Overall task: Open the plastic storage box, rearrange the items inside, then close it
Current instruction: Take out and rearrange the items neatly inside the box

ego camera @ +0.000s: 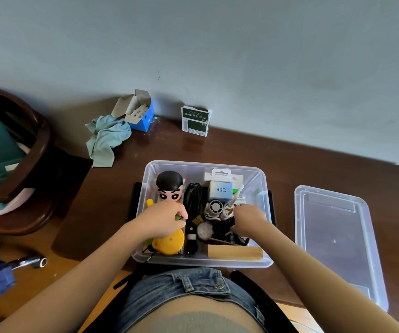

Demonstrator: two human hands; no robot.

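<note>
Both hands are in the box (145, 188): left hand (163, 218) grips the doll (169, 186), right hand (247, 221) curls into clutter, grip unclear; lid (337, 241) lies right, nearer it.

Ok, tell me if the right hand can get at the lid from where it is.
Probably yes. The lid lies flat on the desk to the right of the box, with nothing on it. The right hand is down in the box, so it must lift over the wall first.
</note>
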